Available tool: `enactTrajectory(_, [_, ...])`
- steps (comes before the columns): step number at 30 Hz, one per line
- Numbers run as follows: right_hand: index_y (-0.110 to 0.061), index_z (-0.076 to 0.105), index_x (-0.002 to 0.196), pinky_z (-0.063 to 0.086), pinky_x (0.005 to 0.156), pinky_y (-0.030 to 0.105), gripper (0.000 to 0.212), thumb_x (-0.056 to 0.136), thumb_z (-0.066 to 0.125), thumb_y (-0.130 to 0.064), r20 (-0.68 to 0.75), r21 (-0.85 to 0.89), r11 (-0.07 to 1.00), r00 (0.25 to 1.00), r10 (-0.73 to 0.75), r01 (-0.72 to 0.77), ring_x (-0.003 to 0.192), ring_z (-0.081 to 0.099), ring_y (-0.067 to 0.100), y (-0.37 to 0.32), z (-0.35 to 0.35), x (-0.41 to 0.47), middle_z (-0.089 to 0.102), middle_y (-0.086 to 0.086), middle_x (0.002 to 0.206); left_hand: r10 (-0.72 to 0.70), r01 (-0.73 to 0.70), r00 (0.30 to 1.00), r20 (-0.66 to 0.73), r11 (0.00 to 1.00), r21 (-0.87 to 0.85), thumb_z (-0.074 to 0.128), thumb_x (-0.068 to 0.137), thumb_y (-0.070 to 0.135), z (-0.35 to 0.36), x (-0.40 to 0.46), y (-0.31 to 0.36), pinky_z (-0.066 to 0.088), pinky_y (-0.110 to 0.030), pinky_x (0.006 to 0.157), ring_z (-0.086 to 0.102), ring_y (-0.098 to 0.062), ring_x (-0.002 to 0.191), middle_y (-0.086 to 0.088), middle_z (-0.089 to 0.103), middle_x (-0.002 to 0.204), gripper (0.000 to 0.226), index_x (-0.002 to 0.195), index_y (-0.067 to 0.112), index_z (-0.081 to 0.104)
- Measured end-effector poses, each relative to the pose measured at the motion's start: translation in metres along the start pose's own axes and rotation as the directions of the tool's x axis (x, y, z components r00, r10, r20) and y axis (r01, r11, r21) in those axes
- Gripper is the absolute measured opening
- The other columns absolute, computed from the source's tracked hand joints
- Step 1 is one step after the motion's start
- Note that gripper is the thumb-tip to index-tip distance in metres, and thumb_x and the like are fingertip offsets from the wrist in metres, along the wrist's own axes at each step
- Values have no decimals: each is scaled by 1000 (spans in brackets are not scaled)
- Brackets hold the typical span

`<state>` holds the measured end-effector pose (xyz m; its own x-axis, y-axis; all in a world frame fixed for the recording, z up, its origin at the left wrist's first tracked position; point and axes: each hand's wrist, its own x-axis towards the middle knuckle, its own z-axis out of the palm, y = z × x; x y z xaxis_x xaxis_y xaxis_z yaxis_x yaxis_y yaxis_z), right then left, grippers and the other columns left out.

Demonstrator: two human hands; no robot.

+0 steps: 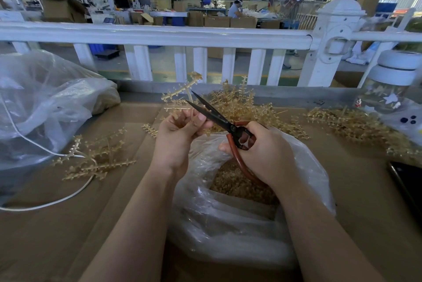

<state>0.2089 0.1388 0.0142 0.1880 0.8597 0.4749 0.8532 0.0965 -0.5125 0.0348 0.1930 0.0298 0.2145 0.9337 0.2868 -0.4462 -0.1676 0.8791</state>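
Clear plastic bag (228, 224) holds tan bits (237, 183) beneath the scissors (219, 119).

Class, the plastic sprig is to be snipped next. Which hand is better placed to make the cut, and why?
Right. The right hand grips the scissors by their red handles, blades open at the plastic sprig. The left hand pinches that sprig, so it probably just steadies it.

Right hand (258, 151) holds open scissors (219, 119) at left hand's (180, 135) sprue (182, 93)
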Motion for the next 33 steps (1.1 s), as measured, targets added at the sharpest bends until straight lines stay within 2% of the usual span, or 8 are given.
enactTrajectory(5, [-34, 66, 102, 49, 60, 17, 70, 61, 54, -90, 32, 35, 999, 999, 21, -22, 73, 59, -4, 1, 0, 0, 64, -20, 79, -2, 2, 1000, 1, 1000, -9, 67, 80, 11, -1, 0, 0, 51, -25, 76, 67, -12, 71, -2, 71, 72, 18, 67, 21, 71])
enactTrajectory(10, [-32, 68, 103, 56, 64, 25, 68, 63, 60, -87, 41, 44, 998, 998, 36, -38, 72, 63, 1, 0, 0, 0, 66, -17, 79, -11, 11, 1000, -4, 999, -49, 68, 78, 11, -1, 1, 1, 52, -21, 69, 66, -13, 69, -3, 69, 73, 13, 69, 20, 69])
enactTrajectory(16, [-35, 65, 102, 47, 57, 15, 63, 66, 61, -87, 27, 13, 1000, 999, 28, -28, 70, 59, -5, 0, 0, -1, 65, -21, 79, 6, -6, 1000, -15, 1000, -14, 69, 77, 10, 0, 1, 1, 52, -24, 71, 67, -14, 67, -2, 70, 70, 17, 65, 22, 71])
enactTrajectory(19, [-35, 64, 102, 47, 60, 14, 65, 66, 57, -88, 2, -2, 1000, 1000, 11, -11, 75, 62, -2, 0, -1, -2, 66, -21, 83, 17, -15, 1000, -25, 997, 76, 66, 85, 1, 0, 1, -1, 50, -31, 75, 65, -17, 66, -7, 69, 69, 13, 76, 10, 68])
enactTrajectory(25, [-33, 65, 102, 50, 61, 15, 69, 65, 52, -89, -15, 2, 1000, 1000, -15, 15, 77, 64, 2, -3, -1, -2, 69, -17, 85, 40, -37, 999, -25, 992, 123, 63, 86, -4, 0, 1, -2, 52, -26, 70, 65, -18, 65, -6, 70, 69, 17, 76, 9, 68])
enactTrajectory(28, [-30, 66, 99, 51, 60, 17, 74, 63, 47, -92, -19, 11, 1000, 1000, -16, 16, 74, 63, 1, -3, 0, -2, 68, -17, 81, 43, -40, 999, -19, 993, 112, 63, 86, -4, 0, 2, -2, 52, -27, 71, 64, -18, 66, -6, 69, 70, 16, 77, 8, 67])
enactTrajectory(33, [-32, 66, 94, 41, 52, 11, 68, 63, 50, -91, -27, 14, 1000, 1000, -10, 11, 67, 59, -4, -3, 0, -2, 62, -18, 73, 55, -53, 998, -11, 991, 122, 60, 90, -1, 0, 1, -4, 51, -25, 68, 64, -17, 68, -5, 70, 71, 15, 80, 9, 66])
